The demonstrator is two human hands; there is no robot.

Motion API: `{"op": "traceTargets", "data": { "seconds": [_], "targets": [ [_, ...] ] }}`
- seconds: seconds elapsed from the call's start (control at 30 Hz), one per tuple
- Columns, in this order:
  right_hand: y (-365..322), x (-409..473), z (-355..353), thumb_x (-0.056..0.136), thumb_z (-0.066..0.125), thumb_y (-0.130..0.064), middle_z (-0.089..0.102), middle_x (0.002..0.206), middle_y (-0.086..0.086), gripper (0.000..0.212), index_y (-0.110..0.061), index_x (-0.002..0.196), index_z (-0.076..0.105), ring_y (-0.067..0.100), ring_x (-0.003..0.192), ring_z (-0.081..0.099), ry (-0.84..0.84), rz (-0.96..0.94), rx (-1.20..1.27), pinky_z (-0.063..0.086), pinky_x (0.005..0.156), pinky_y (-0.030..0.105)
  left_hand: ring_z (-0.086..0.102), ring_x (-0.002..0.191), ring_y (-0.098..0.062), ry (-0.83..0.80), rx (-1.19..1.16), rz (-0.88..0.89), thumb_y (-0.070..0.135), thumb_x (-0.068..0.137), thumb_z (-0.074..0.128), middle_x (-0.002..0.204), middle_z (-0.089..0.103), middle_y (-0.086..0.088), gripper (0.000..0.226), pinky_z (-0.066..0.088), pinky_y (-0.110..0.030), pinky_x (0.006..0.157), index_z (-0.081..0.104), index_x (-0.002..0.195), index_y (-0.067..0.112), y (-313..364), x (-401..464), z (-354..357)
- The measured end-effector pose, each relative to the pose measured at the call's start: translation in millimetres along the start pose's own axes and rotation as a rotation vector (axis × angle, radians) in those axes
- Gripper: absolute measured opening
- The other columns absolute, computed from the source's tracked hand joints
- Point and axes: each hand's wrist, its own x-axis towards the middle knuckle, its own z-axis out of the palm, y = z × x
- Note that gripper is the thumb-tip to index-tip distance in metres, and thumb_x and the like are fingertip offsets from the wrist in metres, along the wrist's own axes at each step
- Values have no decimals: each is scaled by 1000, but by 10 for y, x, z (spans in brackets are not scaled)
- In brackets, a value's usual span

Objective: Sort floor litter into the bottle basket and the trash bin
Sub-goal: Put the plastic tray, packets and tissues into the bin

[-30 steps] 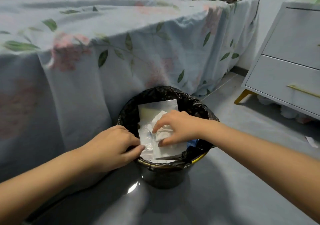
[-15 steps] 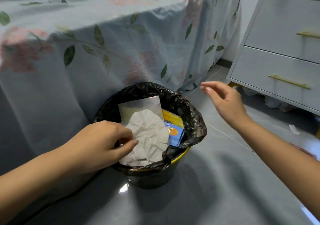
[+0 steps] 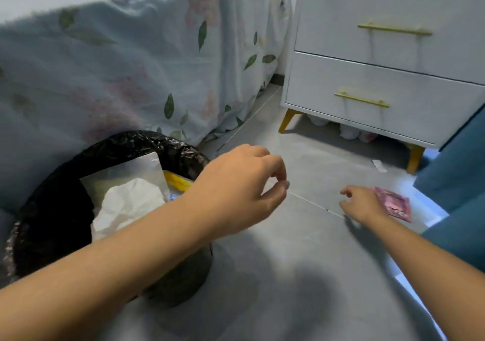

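The flat pink foil wrapper (image 3: 393, 204) lies on the grey floor beside the right hand (image 3: 363, 205), whose fingers are loosely curled, empty. The left hand (image 3: 236, 191) is likewise empty. A flat wrapper may slip when pinched.

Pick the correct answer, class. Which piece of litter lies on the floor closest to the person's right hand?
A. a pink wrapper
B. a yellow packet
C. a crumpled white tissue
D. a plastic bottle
A: the pink wrapper lies flat on the grey floor right beside the right hand, while the crumpled white tissue and yellow packet sit in the trash bin.
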Motion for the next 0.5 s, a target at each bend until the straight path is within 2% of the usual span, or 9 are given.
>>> {"op": "traceTargets", "data": {
  "seconds": [0.13,0.2,0.27,0.33,0.37,0.43,0.5],
  "targets": [
    [346,113,-87,88,57,-23,56,127,13,40,-19,127,55,33,118,48,63,59,-160,44,96,39,54,97,-19,-113,51,50,42,94,45,100,64,5,25,43,-30,72,60,103,25,247,264,497],
    [475,182,-119,92,51,-25,54,128,12,37,-20,129,52,33,117,47,51,113,-231,41,97,40,54,101,-20,-202,31,-5,41,94,44,103,64,4,25,43,-29,75,60,105,25,271,346,757],
    [592,266,-137,95,42,-23,55,123,13,28,-17,120,53,33,111,48,15,142,-260,41,94,41,54,104,-19,-269,-14,-82,40,94,44,106,65,5,24,45,-30,78,59,106,26,250,400,998],
    [694,356,-143,94,45,-18,55,122,14,25,-16,117,52,34,108,47,-6,165,-271,41,91,42,55,105,-18,-324,-46,-151,40,93,44,109,63,7,24,43,-29,75,58,109,27,217,412,1193],
    [746,410,-142,93,47,-16,52,127,14,33,-17,126,47,34,112,46,-13,178,-257,41,92,43,55,106,-18,-351,-47,-167,40,93,44,110,62,7,25,40,-28,74,57,111,27,206,411,1275],
    [837,498,-129,92,51,-11,41,143,13,59,-22,145,27,36,124,39,-13,213,-172,39,97,46,54,108,-16,-399,-38,-184,41,93,44,114,60,9,27,37,-27,73,55,115,29,187,404,1401],
    [911,558,-117,91,57,-10,29,152,10,78,-31,150,11,36,133,30,-16,203,-133,35,101,49,54,109,-15,-430,-46,-208,42,92,45,118,57,9,29,41,-27,77,54,117,30,159,400,1489]
  ]
}}
